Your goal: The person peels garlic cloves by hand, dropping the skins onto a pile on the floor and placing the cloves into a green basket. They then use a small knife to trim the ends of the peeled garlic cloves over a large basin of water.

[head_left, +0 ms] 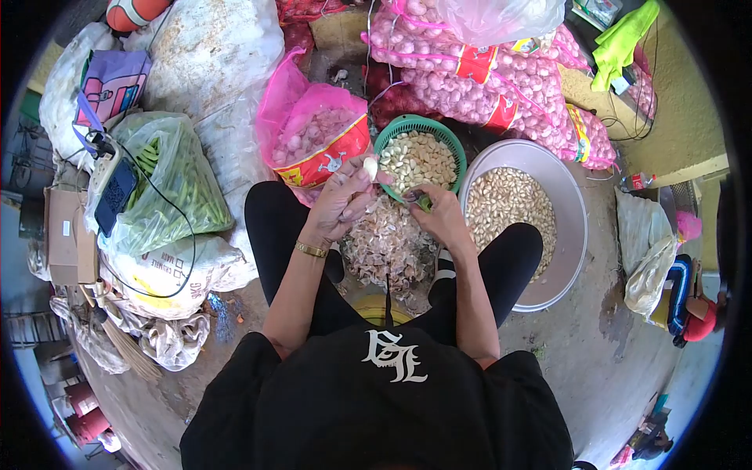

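My left hand [345, 202] pinches a pale peeled garlic clove [370, 168] between its fingertips, with a gold watch on the wrist. Just to the right, my right hand [443, 215] is closed around a small green object [424, 203]; most of it is hidden by the fingers. Beyond both hands stands a green basket [457, 146] of peeled cloves. Below them, between my legs, lies a heap of papery garlic skins [388, 243]. At the right, a wide pale tub [565, 235] holds many unpeeled cloves.
An open pink mesh sack [274, 102] of garlic stands at the left, and full garlic sacks [486, 86] are stacked at the back right. A plastic bag of green pods [176, 184] rests on a white sack [184, 270]. A broom [125, 345] lies at the left.
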Tool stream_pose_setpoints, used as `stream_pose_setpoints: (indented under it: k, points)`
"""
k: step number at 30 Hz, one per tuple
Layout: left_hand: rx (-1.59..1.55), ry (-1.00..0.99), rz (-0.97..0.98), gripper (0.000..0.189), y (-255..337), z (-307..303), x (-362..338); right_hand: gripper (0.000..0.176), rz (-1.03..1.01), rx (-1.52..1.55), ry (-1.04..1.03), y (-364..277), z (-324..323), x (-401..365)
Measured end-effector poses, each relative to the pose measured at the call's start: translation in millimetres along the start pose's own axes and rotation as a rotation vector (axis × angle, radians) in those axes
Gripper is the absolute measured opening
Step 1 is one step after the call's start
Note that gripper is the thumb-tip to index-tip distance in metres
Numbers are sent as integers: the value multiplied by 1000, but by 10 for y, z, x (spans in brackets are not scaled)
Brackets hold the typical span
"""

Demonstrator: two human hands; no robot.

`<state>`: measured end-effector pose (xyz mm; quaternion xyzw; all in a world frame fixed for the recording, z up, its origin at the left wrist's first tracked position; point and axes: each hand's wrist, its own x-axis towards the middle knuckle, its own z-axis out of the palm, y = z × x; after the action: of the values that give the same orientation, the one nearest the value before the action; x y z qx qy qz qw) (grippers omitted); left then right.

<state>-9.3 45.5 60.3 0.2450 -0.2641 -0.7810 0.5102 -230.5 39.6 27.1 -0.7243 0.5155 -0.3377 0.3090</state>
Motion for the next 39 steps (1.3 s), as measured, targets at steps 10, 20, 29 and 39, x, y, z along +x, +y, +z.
stream_pose_setpoints:
  k: [10, 20, 29, 39]
  points:
    - [199, -5, -80, 34, -71, 21, 9, 11, 89, 692, 113, -538, 92, 190]
    - [103, 68, -69, 32, -82, -56, 73, 5, -90, 513, -35, -532, -106, -2]
    - [98, 43, -144, 38, -286, -22, 720, 28, 120, 67, -129, 39, 5, -184]
    - [40, 132, -234, 42, -353, -239, 977, 38, 216, -152, -112, 354, 193, -257]
